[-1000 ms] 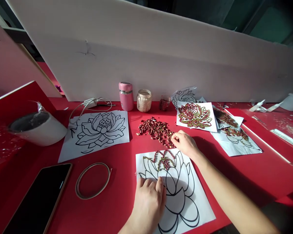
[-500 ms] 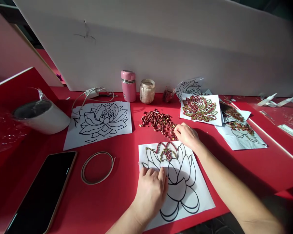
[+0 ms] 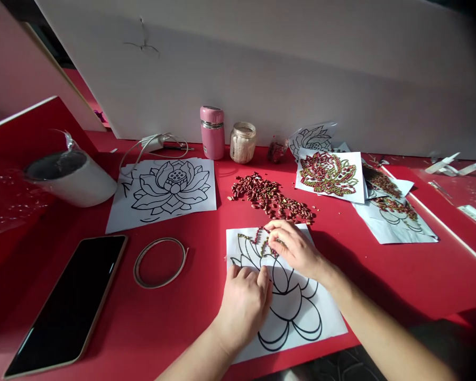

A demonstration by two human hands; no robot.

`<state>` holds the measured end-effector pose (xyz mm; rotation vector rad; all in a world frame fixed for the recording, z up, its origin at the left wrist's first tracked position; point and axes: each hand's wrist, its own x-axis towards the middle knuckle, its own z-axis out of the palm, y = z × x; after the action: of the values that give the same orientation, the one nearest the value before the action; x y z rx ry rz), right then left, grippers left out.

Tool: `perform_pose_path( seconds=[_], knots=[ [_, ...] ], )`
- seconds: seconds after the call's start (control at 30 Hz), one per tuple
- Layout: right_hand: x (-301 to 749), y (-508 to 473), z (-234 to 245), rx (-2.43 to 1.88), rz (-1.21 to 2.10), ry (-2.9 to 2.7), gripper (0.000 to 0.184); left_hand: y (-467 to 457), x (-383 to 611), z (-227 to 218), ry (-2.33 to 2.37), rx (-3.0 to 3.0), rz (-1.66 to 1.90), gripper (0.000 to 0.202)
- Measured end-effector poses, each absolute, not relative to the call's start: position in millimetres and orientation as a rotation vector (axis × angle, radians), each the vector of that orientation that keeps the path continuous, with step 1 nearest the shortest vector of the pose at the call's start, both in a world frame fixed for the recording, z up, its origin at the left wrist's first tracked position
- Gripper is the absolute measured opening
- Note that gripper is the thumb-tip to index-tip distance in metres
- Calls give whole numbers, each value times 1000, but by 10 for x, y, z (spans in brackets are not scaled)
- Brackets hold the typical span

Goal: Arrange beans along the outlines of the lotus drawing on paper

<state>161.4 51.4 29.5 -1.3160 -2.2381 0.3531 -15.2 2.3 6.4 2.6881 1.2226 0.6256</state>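
Note:
A sheet with a black-line lotus drawing (image 3: 287, 307) lies in front of me, beans set along some of its upper petal lines. My left hand (image 3: 246, 299) rests on the sheet's left side with its fingers curled under; whether anything is inside them is hidden. Over the upper part of the drawing, my right hand (image 3: 293, 246) has its fingers bent and drawn together near the row of beans (image 3: 257, 238). Anything between those fingertips is too small to make out. Just beyond the sheet lies a pile of red beans (image 3: 267, 196) with some small green ones.
On the left are a phone (image 3: 67, 301), a roll of tape (image 3: 137, 272), another lotus sheet (image 3: 206, 203) and a white cup (image 3: 87, 182). A pink flask (image 3: 213, 135) and a glass jar (image 3: 243, 145) stand behind. A bean-covered lotus picture (image 3: 329, 174) lies at right on other sheets.
My right hand has moved from the bean pile toward me, onto the top of the lotus sheet. Beans at the pile's near right end are now uncovered. My left hand stays put.

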Motion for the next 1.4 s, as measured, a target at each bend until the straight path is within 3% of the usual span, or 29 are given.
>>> perform_pose_path(
  seconds=[0.67, 1.17, 1.4],
  knots=[
    [1499, 375, 251, -1356, 302, -2349, 13, 11, -140, 81, 1244, 2647, 626, 19],
    [2040, 683, 201, -1632, 260, -1652, 12, 24, -148, 27, 1233, 2705, 701, 18],
    [2139, 929, 114, -1784, 276, -1691, 13, 37, -148, 34, 1255, 2731, 763, 17]
  ],
)
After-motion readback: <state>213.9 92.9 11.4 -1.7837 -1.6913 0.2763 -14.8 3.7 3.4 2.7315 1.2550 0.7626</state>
